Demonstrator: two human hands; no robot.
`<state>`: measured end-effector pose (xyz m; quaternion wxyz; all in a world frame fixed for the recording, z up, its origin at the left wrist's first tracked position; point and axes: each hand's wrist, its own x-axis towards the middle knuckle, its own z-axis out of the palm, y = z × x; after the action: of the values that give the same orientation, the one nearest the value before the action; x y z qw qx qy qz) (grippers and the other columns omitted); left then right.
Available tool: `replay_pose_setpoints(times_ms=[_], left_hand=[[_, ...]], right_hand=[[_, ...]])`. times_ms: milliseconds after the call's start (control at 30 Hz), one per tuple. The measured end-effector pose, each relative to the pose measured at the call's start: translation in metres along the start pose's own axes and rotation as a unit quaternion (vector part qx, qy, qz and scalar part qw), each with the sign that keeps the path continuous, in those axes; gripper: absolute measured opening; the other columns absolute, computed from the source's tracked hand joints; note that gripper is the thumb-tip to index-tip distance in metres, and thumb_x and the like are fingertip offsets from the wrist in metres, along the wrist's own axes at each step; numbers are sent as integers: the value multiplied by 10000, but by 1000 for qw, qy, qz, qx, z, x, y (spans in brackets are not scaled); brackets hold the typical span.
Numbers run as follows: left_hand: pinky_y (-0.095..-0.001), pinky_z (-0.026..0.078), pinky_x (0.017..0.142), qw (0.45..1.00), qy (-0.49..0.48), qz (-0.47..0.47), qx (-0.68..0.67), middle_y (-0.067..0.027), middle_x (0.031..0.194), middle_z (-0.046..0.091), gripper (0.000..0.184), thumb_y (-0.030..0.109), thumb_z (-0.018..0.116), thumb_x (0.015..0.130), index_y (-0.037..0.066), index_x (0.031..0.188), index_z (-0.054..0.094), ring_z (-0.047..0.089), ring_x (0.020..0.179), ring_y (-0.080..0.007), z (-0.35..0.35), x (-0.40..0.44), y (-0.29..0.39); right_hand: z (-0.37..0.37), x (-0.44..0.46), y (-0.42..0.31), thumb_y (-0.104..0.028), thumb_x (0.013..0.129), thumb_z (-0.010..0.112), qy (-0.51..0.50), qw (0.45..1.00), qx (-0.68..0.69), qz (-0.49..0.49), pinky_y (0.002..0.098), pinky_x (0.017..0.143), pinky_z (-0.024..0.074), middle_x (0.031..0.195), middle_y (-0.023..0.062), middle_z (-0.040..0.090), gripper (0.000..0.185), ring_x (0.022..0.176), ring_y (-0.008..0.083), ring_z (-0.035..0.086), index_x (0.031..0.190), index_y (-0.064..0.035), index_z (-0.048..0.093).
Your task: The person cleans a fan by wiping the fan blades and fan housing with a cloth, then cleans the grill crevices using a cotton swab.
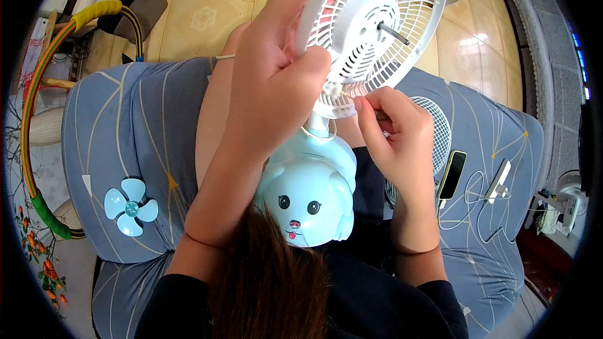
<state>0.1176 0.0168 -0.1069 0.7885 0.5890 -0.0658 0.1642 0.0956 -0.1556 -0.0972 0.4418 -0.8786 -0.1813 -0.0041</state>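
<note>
The left hand (279, 66) is shut tight on the side of the white fan cage (361, 25), with its thumb on the front. The cage is tipped, up above the blue puppy base (308, 194), and a thin metal rod (396, 34) pokes out of its middle. The puppy base is on the person's lap, face up, with brown hair (276, 276) against it. The right hand (396, 125) has its thumb and finger pinched together on a thin, pale thing (348, 95) at the bottom of the cage. It is too small to name. The blue fan blades (131, 208) lie on the gray couch (107, 144), on the left. On the right, a round grille (438, 132) is partly hidden behind the right hand, near a phone (452, 176) and a white power strip (498, 181).
</note>
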Motion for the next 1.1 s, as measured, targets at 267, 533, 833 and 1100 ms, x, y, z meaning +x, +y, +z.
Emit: replay_pose_setpoints(times_ms=[267,533,833,1100], left_hand=[[-315,527,941,999,-15,12,26,-170,1200,647,622,-110,385,766,-65,1380,474,655,1073,-184,-7,1,-2],[-326,491,990,1000,9,-5,-17,-177,1244,623,616,-117,376,779,-78,1389,454,625,1128,-193,3,-2,1],[-328,488,989,999,2,-14,-39,-179,1245,618,630,-129,362,768,-83,1391,449,625,1124,-196,2,-2,2],[-332,481,998,999,14,-15,-35,-185,1248,616,622,-127,362,767,-85,1380,459,621,1133,-200,4,-4,1]], right_hand=[[-5,-5,9,-15,914,648,0,995,88,41,166,562,414,686,-3,553,122,618,23,458,831,60,600],[8,-3,10,-10,908,645,1,1000,16,-18,187,512,367,701,21,570,91,595,38,453,848,48,609],[-1,-1,6,-4,898,640,-50,997,54,20,175,532,385,657,8,543,104,601,31,451,817,45,596],[8,1,8,-12,902,645,-23,998,57,11,172,541,398,672,10,552,107,600,33,456,832,60,605]])
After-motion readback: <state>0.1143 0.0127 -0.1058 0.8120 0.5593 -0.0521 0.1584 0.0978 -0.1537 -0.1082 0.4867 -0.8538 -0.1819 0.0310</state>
